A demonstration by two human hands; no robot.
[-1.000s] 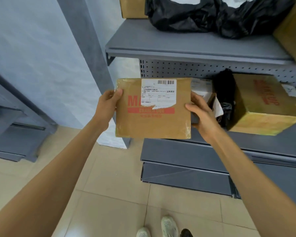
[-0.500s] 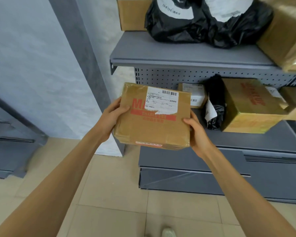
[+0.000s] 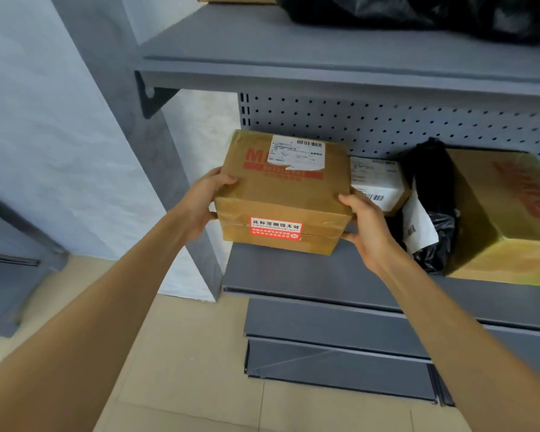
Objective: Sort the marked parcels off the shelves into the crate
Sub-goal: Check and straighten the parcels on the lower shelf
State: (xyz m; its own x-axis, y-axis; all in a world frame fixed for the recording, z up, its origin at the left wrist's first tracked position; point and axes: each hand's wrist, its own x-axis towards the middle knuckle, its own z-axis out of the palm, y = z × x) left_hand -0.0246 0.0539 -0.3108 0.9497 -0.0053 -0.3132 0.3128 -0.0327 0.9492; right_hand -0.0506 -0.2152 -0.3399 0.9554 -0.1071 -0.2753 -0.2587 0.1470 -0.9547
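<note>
Cardboard parcel (image 3: pixel 281 194) clamped between both hands, left hand (image 3: pixel 205 198) gripping its left edge, right hand (image 3: pixel 367 221) gripping right edge, over grey shelf (image 3: pixel 293 269) front

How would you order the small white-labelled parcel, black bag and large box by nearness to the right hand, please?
From the right hand:
1. small white-labelled parcel, just behind it.
2. black bag, further right.
3. large box, far right.

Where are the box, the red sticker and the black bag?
box (image 3: pixel 281 194): head view, bare cardboard on its top face.
red sticker (image 3: pixel 276 229): head view, its middle.
black bag (image 3: pixel 435 163): head view, its upper part.
</note>
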